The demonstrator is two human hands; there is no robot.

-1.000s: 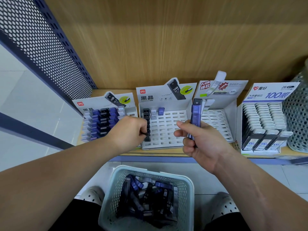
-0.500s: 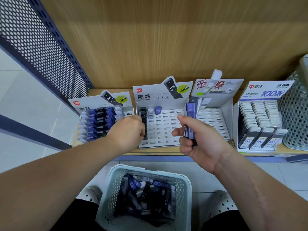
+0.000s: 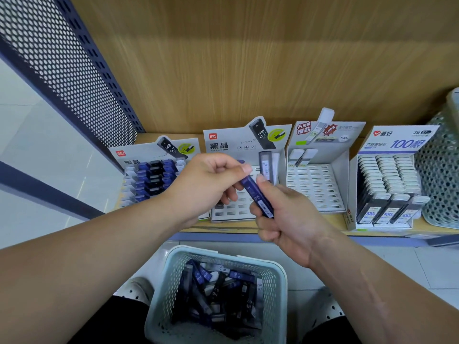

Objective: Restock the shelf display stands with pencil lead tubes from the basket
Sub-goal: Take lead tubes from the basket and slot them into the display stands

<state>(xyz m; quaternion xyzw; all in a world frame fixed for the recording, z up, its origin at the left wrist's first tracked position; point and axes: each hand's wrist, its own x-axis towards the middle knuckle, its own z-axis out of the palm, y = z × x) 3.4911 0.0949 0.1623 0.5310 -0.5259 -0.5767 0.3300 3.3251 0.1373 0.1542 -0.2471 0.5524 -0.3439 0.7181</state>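
Observation:
My right hand [image 3: 293, 219] grips two pencil lead tubes in front of the shelf: a blue tube [image 3: 258, 198] leaning to the left and a dark tube [image 3: 265, 165] standing upright behind it. My left hand [image 3: 206, 184] pinches the upper end of the blue tube between thumb and forefinger. Behind both hands stands the second display stand [image 3: 223, 145], its white slot grid largely bare and partly hidden. Between my knees, the pale mesh basket [image 3: 161, 304] holds several blue and black tubes.
On the wooden shelf, the left stand [image 3: 154, 180] is packed with blue and black tubes. A third stand [image 3: 315, 189] holds two white tubes at its top. A fourth stand [image 3: 387, 184] is full. A green mesh bin [image 3: 442, 170] stands at far right.
My left hand left the second stand's left column and moved right onto the blue tube. My right hand tilted that tube leftward and shifted slightly toward me.

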